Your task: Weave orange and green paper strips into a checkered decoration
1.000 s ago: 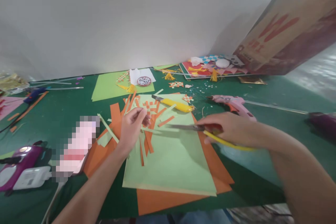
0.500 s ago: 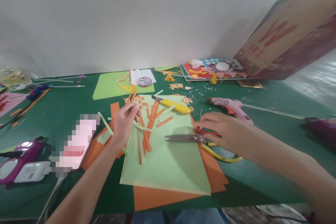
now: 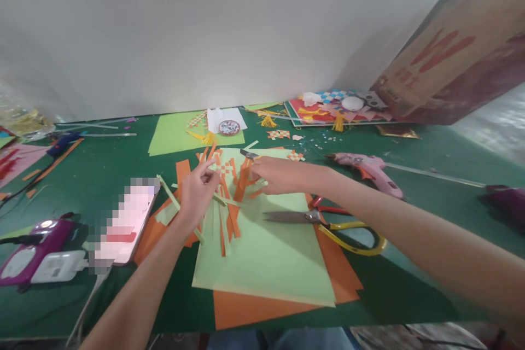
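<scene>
My left hand point(image 3: 199, 188) is closed in a pinch at the left edge of a small woven paper piece point(image 3: 223, 168) in orange and pale green checks. Long loose ends of orange strips point(image 3: 234, 217) and pale green strips point(image 3: 225, 229) trail from around it. My right hand point(image 3: 273, 174) reaches over the strips with fingers bent down; what its fingertips hold, if anything, is hidden. Beneath it lies a utility knife point(image 3: 248, 153), its yellow handle covered. Scissors point(image 3: 309, 217) with red and yellow handles rest on the pale green sheet point(image 3: 266, 262).
Orange paper point(image 3: 262, 311) lies under the green sheet. A pink glue gun point(image 3: 369, 167) is at the right, a phone point(image 3: 127, 224) and a purple device point(image 3: 45, 238) at the left. Paper pieces and yellow tassels point(image 3: 268, 121) lie at the back. A paper bag point(image 3: 443, 65) stands back right.
My right hand has left the scissors and moved left over the strips and knife. The scissors stay on the sheet. My left hand keeps its pinch in nearly the same place.
</scene>
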`<state>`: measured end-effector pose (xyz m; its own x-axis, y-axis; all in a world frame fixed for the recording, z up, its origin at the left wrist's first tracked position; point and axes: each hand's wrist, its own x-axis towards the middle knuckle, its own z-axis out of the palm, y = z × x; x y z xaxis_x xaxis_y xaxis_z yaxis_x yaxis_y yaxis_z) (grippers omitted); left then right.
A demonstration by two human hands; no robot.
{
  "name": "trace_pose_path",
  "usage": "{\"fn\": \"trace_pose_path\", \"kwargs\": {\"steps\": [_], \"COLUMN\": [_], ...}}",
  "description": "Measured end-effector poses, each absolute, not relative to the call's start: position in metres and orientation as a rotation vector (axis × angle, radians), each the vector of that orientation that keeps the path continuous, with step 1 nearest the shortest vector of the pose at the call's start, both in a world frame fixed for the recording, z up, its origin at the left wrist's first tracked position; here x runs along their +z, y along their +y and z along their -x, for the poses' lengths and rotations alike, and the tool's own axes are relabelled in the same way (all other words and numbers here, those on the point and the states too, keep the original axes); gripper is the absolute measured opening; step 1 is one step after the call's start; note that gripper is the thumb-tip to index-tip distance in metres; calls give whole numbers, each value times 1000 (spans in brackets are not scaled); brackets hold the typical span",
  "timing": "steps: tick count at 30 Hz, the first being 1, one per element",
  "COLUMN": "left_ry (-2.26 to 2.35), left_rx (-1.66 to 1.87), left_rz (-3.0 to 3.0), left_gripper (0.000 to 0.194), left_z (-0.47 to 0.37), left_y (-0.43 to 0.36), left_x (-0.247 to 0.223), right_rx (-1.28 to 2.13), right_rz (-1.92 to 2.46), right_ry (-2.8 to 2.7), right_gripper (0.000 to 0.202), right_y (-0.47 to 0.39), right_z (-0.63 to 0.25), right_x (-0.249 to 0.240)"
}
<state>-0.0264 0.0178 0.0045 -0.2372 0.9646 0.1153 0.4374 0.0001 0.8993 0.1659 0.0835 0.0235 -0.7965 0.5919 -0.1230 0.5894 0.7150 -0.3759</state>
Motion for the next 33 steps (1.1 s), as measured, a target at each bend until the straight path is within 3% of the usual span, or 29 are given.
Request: {"fn": "trace_pose_path", "kwargs": {"steps": [15,18,22,25,33], "left_ry": [1798,1599,1097,898,828], "left_rx": [1226,1256,1272,1200,1277], "left_rz": [-1857,-1653,-1104,-819,-448], "left_gripper": [24,24,50,65,41], "left_z": [25,20,10,5,7], "left_y": [15,14,13,12,14], "left_x": [-3,-2,4,10,13], "right_rx": [751,1004,1585,1792,1798], "right_rz": [1236,1171,995,957,1149], "right_ry": [-2899,-2706,-2227,-1895,-1873], "right_gripper": [14,10,7,9,10], "right_y": [67,70,73,72,62], "right_z": [-166,-169,-158,-137,-103], "right_x": [29,35,47,47,52]}}
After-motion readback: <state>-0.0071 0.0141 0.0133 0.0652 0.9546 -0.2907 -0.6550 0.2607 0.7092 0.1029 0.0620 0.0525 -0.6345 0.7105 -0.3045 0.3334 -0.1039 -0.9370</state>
